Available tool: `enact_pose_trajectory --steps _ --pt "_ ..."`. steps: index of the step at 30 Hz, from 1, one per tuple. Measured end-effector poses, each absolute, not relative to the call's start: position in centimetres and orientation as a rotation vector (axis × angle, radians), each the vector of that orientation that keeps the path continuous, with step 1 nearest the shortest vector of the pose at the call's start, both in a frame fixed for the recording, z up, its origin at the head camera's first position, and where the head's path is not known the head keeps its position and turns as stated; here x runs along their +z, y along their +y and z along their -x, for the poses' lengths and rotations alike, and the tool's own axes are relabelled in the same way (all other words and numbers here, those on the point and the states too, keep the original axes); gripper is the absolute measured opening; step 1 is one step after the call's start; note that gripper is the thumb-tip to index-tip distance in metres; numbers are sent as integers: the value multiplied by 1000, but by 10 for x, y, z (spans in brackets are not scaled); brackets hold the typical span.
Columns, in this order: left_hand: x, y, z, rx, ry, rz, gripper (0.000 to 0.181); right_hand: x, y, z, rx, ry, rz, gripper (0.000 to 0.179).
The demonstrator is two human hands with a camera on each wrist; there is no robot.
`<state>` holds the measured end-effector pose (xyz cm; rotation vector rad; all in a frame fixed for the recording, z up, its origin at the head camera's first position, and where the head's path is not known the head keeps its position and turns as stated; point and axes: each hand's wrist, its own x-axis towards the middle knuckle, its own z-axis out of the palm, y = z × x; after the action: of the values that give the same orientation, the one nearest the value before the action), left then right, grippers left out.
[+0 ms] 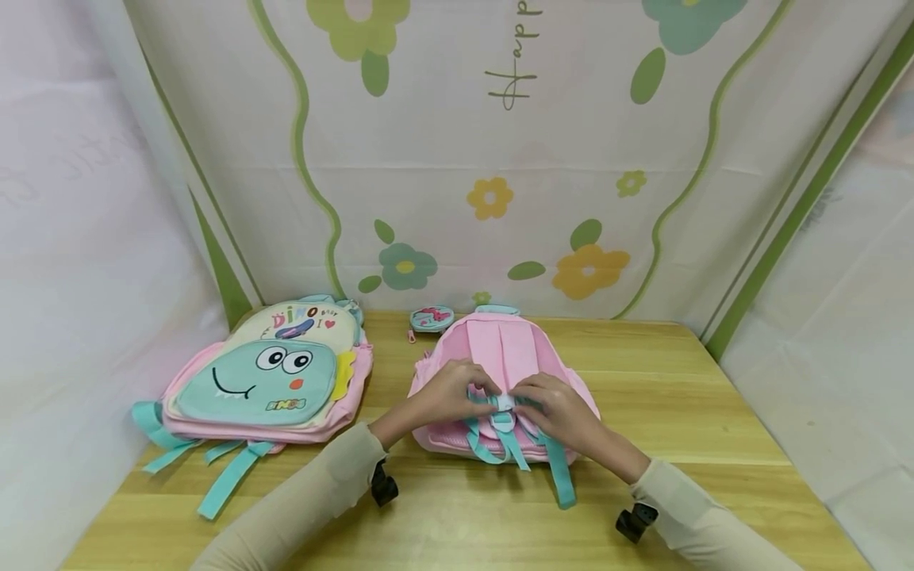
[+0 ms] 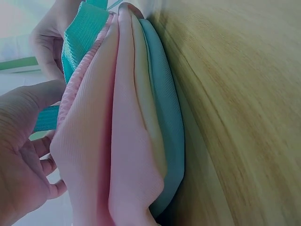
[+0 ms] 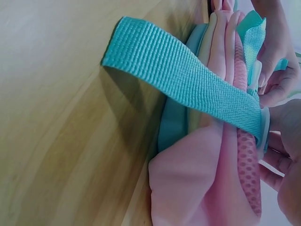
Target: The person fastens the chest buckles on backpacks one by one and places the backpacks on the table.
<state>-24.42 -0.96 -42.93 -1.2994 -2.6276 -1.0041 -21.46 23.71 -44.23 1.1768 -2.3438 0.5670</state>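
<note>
A pink backpack (image 1: pixel 500 337) lies on its front in the middle of the table, its straps facing up. Both hands meet over a white buckle (image 1: pixel 504 403) on its teal webbing. My left hand (image 1: pixel 457 390) pinches the buckle's left side between thumb and fingers, and my right hand (image 1: pixel 560 408) pinches the right side. Whether the buckle's halves are joined is hidden by the fingers. Loose teal strap ends (image 1: pixel 560 476) hang toward the table's front. In the right wrist view a wide teal strap (image 3: pixel 174 70) juts out past the bag's pink side.
At the left lies another backpack (image 1: pixel 260 381) with a dinosaur face, its teal straps trailing forward. A small round teal pouch (image 1: pixel 432 319) with a zip sits behind, near the flowered curtain (image 1: pixel 443 159). The wooden table (image 1: pixel 678 396) reaches to cloth walls on both sides.
</note>
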Motion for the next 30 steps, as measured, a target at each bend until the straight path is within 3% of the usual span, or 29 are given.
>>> enact_pose_trajectory --steps 30 --pt "-429 -21 245 -1000 -2735 1326 22 -447 240 215 607 -2360 -1168 18"
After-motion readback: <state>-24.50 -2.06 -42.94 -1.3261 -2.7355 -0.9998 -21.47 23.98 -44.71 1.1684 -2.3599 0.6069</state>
